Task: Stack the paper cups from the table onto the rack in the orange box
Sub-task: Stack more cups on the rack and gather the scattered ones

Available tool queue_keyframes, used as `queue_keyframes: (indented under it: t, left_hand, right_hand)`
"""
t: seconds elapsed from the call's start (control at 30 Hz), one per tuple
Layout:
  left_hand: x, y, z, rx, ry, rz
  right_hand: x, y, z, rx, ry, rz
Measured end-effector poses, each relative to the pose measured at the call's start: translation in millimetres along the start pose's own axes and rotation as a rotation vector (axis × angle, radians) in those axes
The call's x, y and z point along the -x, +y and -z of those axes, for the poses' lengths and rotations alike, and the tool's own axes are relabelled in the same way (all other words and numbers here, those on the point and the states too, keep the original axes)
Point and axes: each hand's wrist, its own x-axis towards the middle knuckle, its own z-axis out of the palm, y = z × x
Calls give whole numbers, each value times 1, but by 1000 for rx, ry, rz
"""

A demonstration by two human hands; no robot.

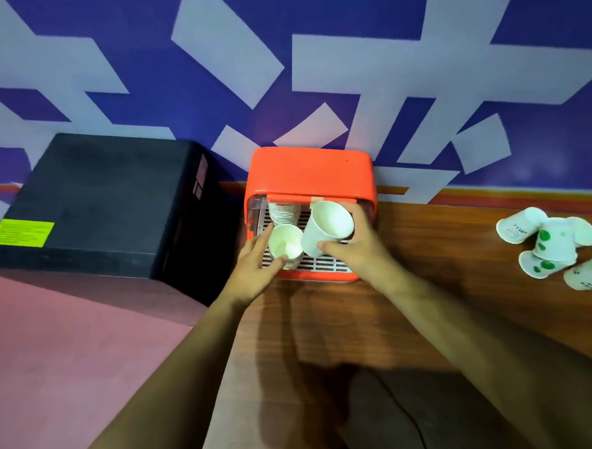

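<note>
Indoor. Reads as an office or shop corner rather than a home; the exact kind cannot be told. Blue wall with white angular shapes [347, 50], a branded look, with an orange stripe [492, 193] along its foot. Brown wood-grain laminate counter [443, 251] set against it. To the left, a large black box-shaped case [108, 200] with a yellow-green printed label [21, 233], text unreadable. Pink flat surface [53, 340] in front of the case; floor or ledge, unclear. Disposable drinks gear: orange plastic box [309, 170] at the wall, loose white paper cups [556, 241] on the counter.
</note>
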Motion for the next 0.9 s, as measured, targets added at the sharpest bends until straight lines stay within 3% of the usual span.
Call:
queue_keyframes:
  t: [0.23,0.47,0.73,0.9]
  left_hand:
    - [9,10,5,433,62,55]
    - [10,18,11,467,53,111]
    - [6,23,7,553,28,107]
    - [-3,10,4,489,49,90]
  right_hand:
    - [-5,-3,-40,155,-90,159]
    - [-7,-12,-56,127,11,170]
    - [-13,8,-68,357,4,170]
    - [-17,18,-70,371,-131,32]
